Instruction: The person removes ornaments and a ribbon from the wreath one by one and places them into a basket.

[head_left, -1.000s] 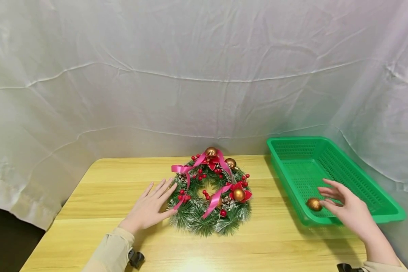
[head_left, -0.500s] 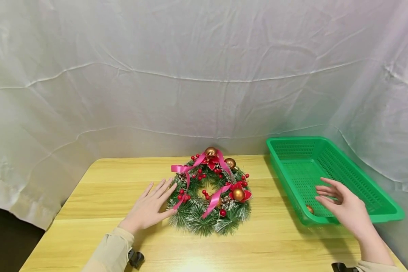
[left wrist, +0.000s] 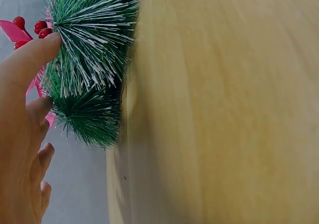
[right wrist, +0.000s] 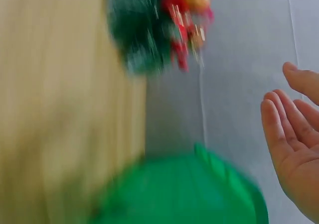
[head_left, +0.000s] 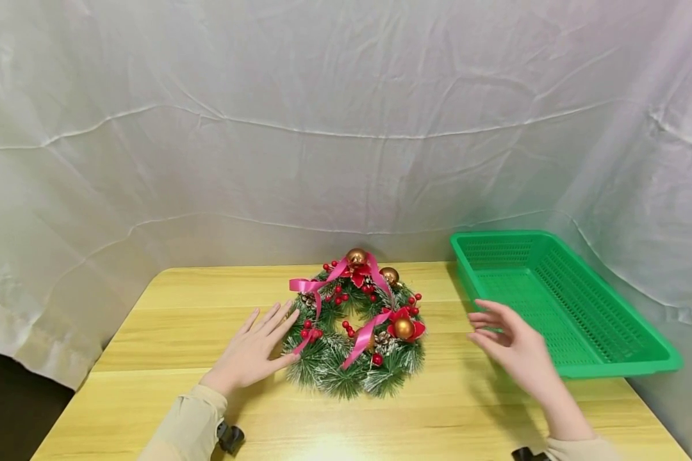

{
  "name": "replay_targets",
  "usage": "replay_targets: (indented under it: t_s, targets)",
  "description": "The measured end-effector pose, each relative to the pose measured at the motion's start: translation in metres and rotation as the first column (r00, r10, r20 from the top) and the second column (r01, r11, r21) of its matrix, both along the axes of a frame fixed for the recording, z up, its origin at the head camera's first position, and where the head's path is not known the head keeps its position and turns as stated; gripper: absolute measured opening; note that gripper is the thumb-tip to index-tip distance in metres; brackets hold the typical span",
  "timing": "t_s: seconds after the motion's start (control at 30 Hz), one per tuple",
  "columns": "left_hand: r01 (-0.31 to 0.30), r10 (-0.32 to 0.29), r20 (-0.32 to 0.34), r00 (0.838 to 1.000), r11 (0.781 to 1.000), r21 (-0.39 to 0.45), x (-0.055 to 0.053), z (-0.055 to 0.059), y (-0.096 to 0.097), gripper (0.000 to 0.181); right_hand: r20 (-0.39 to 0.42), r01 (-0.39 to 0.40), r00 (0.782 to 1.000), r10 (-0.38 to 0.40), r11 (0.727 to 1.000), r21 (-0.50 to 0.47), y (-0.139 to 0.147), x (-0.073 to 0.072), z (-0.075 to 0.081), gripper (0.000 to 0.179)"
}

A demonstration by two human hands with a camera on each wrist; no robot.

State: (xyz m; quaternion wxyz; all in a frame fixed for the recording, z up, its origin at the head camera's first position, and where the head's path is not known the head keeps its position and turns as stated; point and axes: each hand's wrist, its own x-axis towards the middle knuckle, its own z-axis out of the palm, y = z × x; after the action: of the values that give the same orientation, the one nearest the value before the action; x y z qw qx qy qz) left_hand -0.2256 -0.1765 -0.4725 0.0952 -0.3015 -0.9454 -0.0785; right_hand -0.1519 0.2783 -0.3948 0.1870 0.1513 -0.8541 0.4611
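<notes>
A green wreath [head_left: 346,374] with frosted tips lies on the table, dressed with pink ribbon [head_left: 362,339], red berries, pinecones, red flowers and gold balls [head_left: 403,328]. My left hand [head_left: 256,355] is spread flat at its left side, fingertips right at the needles; in the left wrist view the thumb of this hand [left wrist: 22,129] overlaps the greenery. My right hand [head_left: 516,352] hovers between wreath and green basket [head_left: 623,369], over the basket's near-left corner in the head view, hiding it. Loosely bent, its fingers hold nothing; the right wrist view shows the bare palm [right wrist: 299,159].
The basket has perforated walls and stands at the table's right side. Bare wooden table [head_left: 167,346] lies left and in front of the wreath. A pale grey cloth [head_left: 334,179] hangs behind and along both sides.
My right hand has let go of a gold ball in the basket's near-left corner, then moved left toward the wreath. That ball is now hidden from view. The left hand has stayed put.
</notes>
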Motion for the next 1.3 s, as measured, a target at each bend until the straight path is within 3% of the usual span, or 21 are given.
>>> replay_targets:
  t_s: [0.27,0.4,0.77,1.03,1.3]
  targets:
    - [-0.003,0.003,-0.002,1.000,1.000,-0.005,0.000,0.001,0.000,0.084,0.018,-0.213,0.976,0.217,0.969,-0.126,-0.065,-0.014,-0.019,0.061]
    - [-0.002,0.002,0.000,1.000,1.000,-0.005,0.000,0.001,0.000,0.083,0.033,-0.277,0.958,0.283,0.952,-0.126,-0.089,-0.020,-0.018,0.059]
    - [-0.005,0.005,0.007,1.000,1.000,0.005,0.002,-0.001,0.000,0.083,0.046,-0.344,0.938,0.343,0.939,0.016,-0.136,-0.039,-0.010,0.049]
    - [-0.007,0.007,0.003,1.000,1.000,0.011,0.003,-0.001,0.001,0.083,0.094,-0.308,0.950,0.299,0.945,0.111,-0.155,-0.052,-0.020,0.049]
    - [-0.010,0.009,0.017,1.000,1.000,0.018,0.003,0.000,0.001,0.082,0.140,-0.326,0.943,0.303,0.926,0.190,-0.158,-0.056,-0.027,0.049]
